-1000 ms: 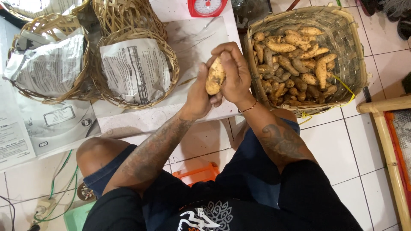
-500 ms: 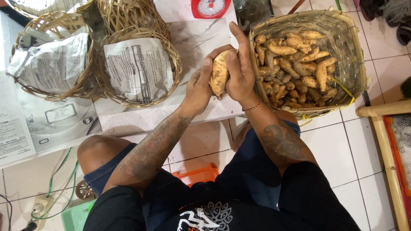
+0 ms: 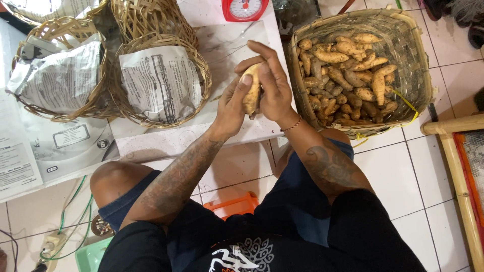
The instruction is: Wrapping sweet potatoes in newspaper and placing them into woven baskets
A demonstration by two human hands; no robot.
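Head view: sweet potato point(image 3: 251, 93) is pinched between both hands over the table point(image 3: 222, 40), long axis near-far. Left hand point(image 3: 231, 108) cups its left side, right hand point(image 3: 275, 90) its right, fingers wrapped narrow. Full basket point(image 3: 421, 75) sits just right.

Left hand point(image 3: 231, 108) and right hand point(image 3: 275, 85) clasp sweet potato point(image 3: 251, 93) beside full basket point(image 3: 418, 60).

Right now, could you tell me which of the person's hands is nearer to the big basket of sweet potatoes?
The right hand: it sits just beside the big basket's near rim. The left hand is farther off, on the other side of the held sweet potato.
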